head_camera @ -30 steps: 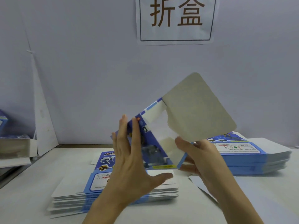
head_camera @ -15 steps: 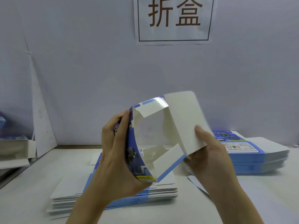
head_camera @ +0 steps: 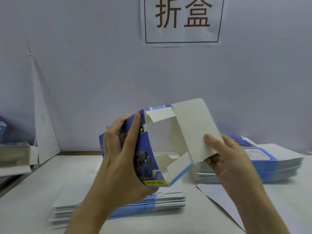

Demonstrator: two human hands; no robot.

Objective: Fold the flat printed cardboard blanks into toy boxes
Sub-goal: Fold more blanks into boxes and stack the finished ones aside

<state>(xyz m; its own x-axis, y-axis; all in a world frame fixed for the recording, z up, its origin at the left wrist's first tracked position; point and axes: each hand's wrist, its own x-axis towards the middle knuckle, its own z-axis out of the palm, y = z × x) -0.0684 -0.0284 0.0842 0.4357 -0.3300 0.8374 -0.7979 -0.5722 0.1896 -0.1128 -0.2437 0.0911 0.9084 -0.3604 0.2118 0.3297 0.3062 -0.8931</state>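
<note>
Sign (head_camera: 183, 36) reads 折盒; fingers (head_camera: 133, 130) of our left hand (head_camera: 118, 162) clasp the box (head_camera: 148, 149), right hand (head_camera: 231, 159) pinches its flap (head_camera: 194, 125) over the tabletop (head_camera: 25, 208).

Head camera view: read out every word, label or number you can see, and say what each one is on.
"折盒": on the paper sign on the wall, large brown characters inside a dark frame.
Yellow strip at the bottom of the half-folded box: dark print, too blurred to read.
White label on the right stack of blanks: too small and blurred to read.
Nothing else is legible.
</note>
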